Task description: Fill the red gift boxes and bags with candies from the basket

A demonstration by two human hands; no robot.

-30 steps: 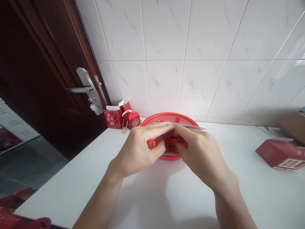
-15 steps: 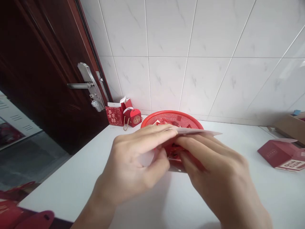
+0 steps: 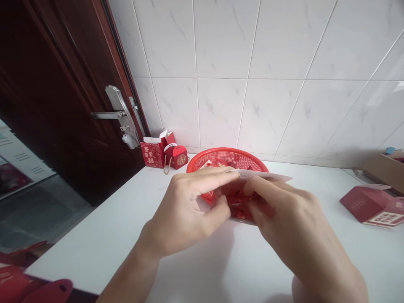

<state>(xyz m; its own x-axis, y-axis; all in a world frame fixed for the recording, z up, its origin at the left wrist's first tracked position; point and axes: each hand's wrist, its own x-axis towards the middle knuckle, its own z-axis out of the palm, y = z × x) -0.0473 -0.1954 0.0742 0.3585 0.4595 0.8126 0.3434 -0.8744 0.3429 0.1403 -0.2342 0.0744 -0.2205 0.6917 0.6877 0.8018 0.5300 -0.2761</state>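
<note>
A small red gift box [image 3: 240,185] with a pale flap is held above the table, its opening facing me. My left hand [image 3: 189,214] grips the box's left side, fingers over the top edge and thumb below. Red shiny wrapped candies [image 3: 236,202] show inside. My right hand [image 3: 290,219] reaches into the right of the opening, with thumb and index finger bent together among the red wrappers. What lies between those fingertips is mostly hidden. Just behind the box is a red plastic basket [image 3: 249,159] with more red-wrapped pieces, partly covered by my hands.
Red gift bags and boxes [image 3: 153,153] stand at the table's back left. A folded red box [image 3: 366,204] sits at the right, near a brown carton [image 3: 385,168]. A tiled wall [image 3: 221,105] borders the white table [image 3: 110,227]; a dark door [image 3: 63,84] is left.
My left hand has shifted slightly right. The box opening has tilted more toward me, showing more of the red wrappers. My right fingers have moved a little right inside the box.
</note>
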